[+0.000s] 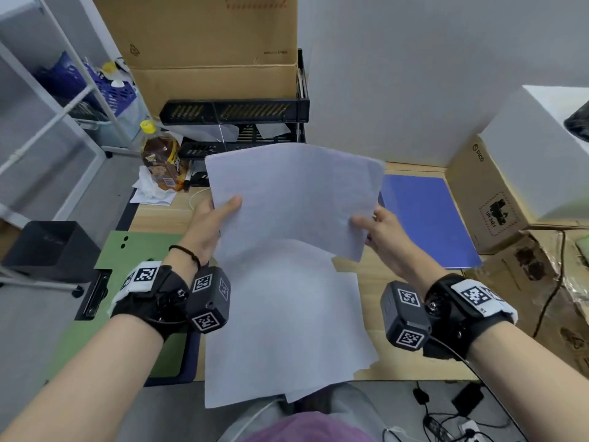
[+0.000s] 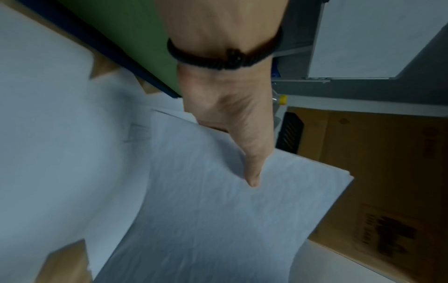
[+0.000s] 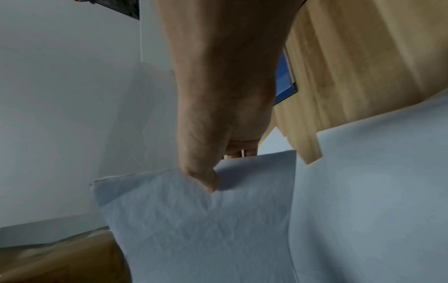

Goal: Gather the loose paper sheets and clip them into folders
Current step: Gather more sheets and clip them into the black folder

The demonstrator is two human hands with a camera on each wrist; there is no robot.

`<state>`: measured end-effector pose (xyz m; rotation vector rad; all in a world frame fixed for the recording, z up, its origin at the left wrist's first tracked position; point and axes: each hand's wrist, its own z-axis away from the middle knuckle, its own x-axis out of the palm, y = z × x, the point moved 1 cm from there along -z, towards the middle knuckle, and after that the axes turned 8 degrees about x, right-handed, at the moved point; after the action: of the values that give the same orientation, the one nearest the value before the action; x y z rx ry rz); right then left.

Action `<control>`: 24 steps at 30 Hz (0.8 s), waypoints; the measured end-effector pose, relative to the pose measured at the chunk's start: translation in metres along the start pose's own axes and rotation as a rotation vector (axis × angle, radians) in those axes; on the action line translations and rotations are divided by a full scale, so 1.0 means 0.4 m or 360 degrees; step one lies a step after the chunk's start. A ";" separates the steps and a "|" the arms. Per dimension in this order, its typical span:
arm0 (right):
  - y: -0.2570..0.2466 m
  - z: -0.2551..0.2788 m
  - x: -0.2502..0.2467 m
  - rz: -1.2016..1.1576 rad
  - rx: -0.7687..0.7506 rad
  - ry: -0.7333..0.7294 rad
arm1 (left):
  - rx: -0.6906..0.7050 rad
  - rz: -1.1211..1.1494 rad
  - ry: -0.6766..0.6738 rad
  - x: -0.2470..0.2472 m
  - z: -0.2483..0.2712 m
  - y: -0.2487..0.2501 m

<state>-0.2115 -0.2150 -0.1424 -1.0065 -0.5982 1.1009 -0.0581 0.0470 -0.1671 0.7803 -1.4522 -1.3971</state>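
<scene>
Two hands hold a small stack of white sheets (image 1: 293, 199) up above the middle of the wooden desk (image 1: 395, 272), and the stack hides most of both hands' fingers: only the thumbs lie on its upper face, the rest being tucked underneath. How many sheets it contains cannot be counted, though the left wrist view shows several edges at its far corner. Its long axis seems to run left to right, and its face tilts toward the person. The left hand (image 1: 210, 224) pinches the stack's left edge, thumb stretched flat across the paper; the right hand (image 1: 382, 231) pinches the right edge, its thumb tip pressing a crease into the top sheet. More loose sheets (image 1: 287, 330) lie unevenly overlapped on the desk below, their near ends overhanging the desk's front edge. A green folder (image 1: 127, 260) lies open at the desk's left edge, partly covered by the left forearm and running past the desk edge, its black clip (image 1: 95, 295) visible. A blue folder (image 1: 427, 218) lies closed toward the right rear, its left edge covered by the raised stack. Blur softens both wrist views.
</scene>
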 end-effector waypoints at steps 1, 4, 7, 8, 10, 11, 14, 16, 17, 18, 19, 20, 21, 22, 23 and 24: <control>-0.018 -0.003 -0.002 -0.0052 -0.0043 0.0029 | 0.0062 -0.0011 0.0014 0.010 -0.004 0.016; -0.012 -0.001 -0.018 -0.0127 -0.0072 0.0045 | 0.0173 -0.0121 0.0064 0.008 0.005 0.022; 0.084 0.006 -0.039 -0.0039 0.0101 -0.0035 | -0.0009 -0.0350 0.0122 -0.028 0.044 -0.063; 0.124 0.009 -0.046 0.0002 0.0176 -0.0071 | -0.0128 -0.0465 0.0111 -0.044 0.068 -0.104; 0.190 0.018 -0.054 0.0092 0.0296 -0.0127 | -0.0349 -0.0628 0.0031 -0.074 0.113 -0.189; 0.209 0.022 -0.058 0.0128 0.0331 -0.0129 | -0.0398 -0.0668 -0.0005 -0.082 0.136 -0.217; 0.214 0.020 -0.062 0.0218 0.0298 -0.0154 | -0.0240 -0.0716 -0.0038 -0.080 0.177 -0.237; 0.196 0.010 -0.064 0.0285 0.0209 -0.0195 | -0.0232 -0.0705 0.0047 -0.067 0.179 -0.226; 0.186 0.005 -0.065 0.0315 0.0167 -0.0198 | -0.0240 -0.0696 0.0097 -0.057 0.177 -0.214; 0.177 -0.001 -0.067 0.0338 0.0132 -0.0178 | -0.0213 -0.0678 0.0136 -0.049 0.171 -0.204; 0.170 -0.009 -0.071 0.0363 0.0108 -0.0127 | -0.0156 -0.0675 0.0166 -0.041 0.163 -0.189; 0.164 -0.017 -0.076 0.0367 0.0101 -0.0062 | -0.0095 -0.0679 0.0215 -0.036 0.155 -0.175; 0.161 -0.025 -0.085 0.0342 0.0110 -0.0006 | -0.0051 -0.0669 0.0289 -0.034 0.147 -0.161; 0.159 -0.032 -0.093 0.0274 0.0124 0.0028 | -0.0018 -0.0621 0.0386 -0.031 0.142 -0.147; 0.158 -0.038 -0.103 0.0174 0.0144 0.0055 | -0.0005 -0.0556 0.0483 -0.033 0.139 -0.136; 0.156 -0.041 -0.113 0.0041 0.0161 0.0088 | 0.0004 -0.0481 0.0561 -0.033 0.138 -0.127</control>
<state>-0.2425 -0.2559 -0.2021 -0.9559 -0.4815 1.1116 -0.1124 0.0721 -0.2142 1.2196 -1.0938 -1.3911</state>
